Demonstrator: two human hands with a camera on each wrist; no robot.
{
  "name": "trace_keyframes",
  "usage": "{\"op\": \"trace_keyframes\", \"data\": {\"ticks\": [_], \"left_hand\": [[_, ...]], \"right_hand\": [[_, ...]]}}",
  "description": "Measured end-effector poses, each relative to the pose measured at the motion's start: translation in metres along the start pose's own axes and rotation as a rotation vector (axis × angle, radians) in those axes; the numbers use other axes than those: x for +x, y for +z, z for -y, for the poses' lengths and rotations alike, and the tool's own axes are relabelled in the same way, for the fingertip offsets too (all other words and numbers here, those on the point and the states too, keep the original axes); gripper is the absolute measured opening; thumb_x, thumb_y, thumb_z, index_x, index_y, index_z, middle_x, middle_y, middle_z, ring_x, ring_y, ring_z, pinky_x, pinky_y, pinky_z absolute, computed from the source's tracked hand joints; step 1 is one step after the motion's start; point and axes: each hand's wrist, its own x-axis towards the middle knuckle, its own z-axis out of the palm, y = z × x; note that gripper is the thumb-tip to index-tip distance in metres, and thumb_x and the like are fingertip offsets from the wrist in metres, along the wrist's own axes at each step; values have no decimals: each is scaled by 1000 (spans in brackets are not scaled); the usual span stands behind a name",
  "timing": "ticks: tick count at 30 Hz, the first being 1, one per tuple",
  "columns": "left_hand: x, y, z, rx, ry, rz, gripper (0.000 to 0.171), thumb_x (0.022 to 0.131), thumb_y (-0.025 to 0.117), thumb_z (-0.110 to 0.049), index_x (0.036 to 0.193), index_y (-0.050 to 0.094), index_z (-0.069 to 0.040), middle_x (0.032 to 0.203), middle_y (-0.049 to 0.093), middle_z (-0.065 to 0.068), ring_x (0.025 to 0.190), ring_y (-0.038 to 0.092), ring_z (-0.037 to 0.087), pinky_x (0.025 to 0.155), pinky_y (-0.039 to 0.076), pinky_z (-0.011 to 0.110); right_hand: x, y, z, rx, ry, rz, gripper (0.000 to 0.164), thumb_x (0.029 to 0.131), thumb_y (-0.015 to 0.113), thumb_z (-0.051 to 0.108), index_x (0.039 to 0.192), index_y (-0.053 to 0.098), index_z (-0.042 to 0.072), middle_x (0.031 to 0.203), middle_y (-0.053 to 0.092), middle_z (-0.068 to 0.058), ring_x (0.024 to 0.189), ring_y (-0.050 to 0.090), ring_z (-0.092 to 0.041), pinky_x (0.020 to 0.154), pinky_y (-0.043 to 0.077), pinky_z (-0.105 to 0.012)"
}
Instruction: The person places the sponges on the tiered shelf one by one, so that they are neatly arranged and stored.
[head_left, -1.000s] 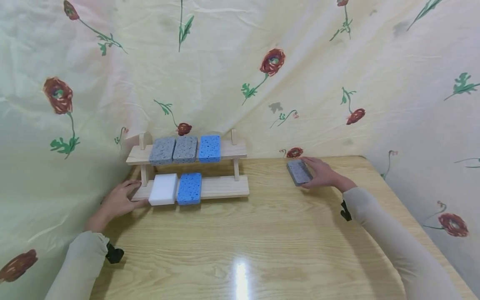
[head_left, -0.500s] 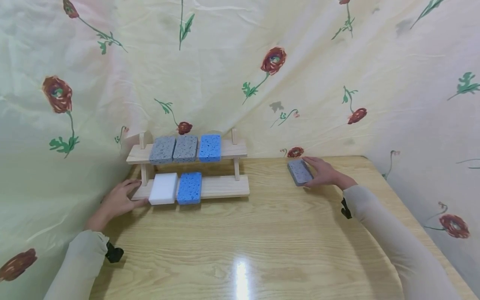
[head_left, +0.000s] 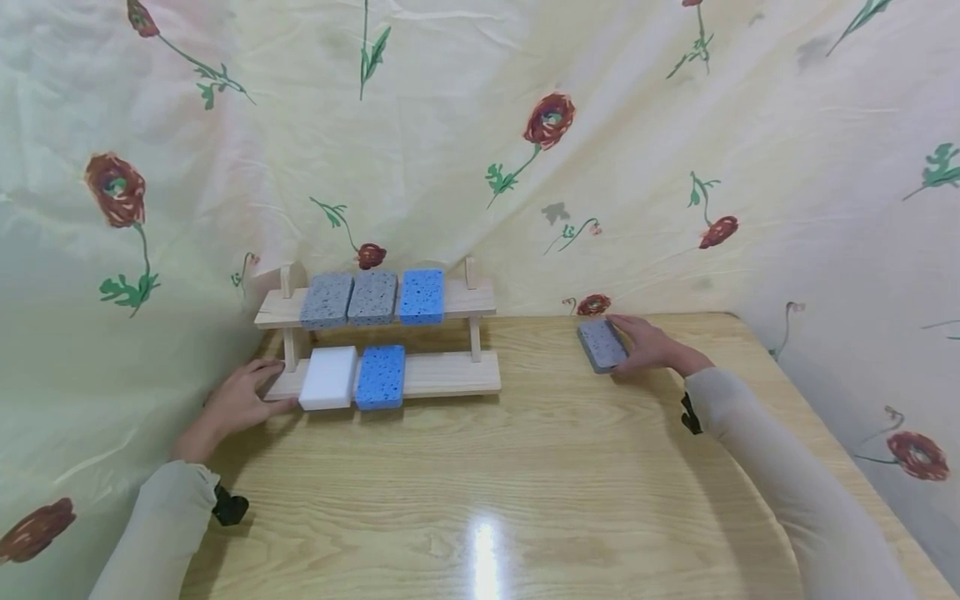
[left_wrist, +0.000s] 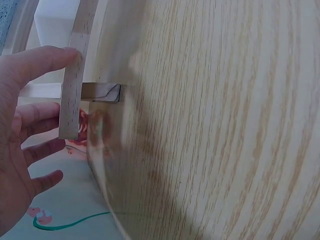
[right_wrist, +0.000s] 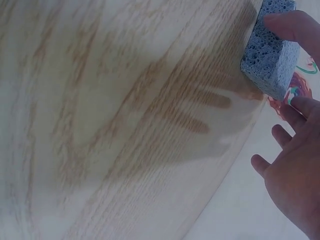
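Observation:
At the left of the head view, my left hand (head_left: 236, 404) grips the left end of the lower board of a two-tier wooden rack (head_left: 453, 372). The left wrist view has the thumb on one side of that board end (left_wrist: 72, 95) and fingers on the other. My right hand (head_left: 648, 346) pinches a grey speckled sponge (head_left: 598, 345) right of the rack, thumb and fingers on opposite edges. In the right wrist view this sponge (right_wrist: 270, 47) looks bluish, its underside close to the tabletop; contact cannot be told.
Two grey sponges (head_left: 326, 301) and a blue sponge (head_left: 422, 297) lie on the upper tier. A white sponge (head_left: 328, 377) and another blue sponge (head_left: 381, 377) rest on the lower tier. A flowered cloth (head_left: 450, 167) hangs behind the wooden table (head_left: 420, 483).

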Motion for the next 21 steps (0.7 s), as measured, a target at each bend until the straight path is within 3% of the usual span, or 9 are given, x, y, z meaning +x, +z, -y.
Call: {"op": "trace_keyframes", "data": {"ticks": [10,21], "left_hand": [[0,1,0,-8,-4,-4,89,88,72,-57,145,50,8,151,42,33,136,40,56,108,37,72],[0,1,-1,-8,6,-12,88,89,72,-54,145,49,9,151,43,33,136,41,55,109,37,71]], "right_hand": [[5,2,-2,45,-30,21,114,65,88,23,154,27,-13,155,33,-39,141,34,-57,114,30,-70],[8,3,0,39,6,47,115,66,89,25,155,26,-12,155,31,-39,141,33,-57,116,30,-70]]}}
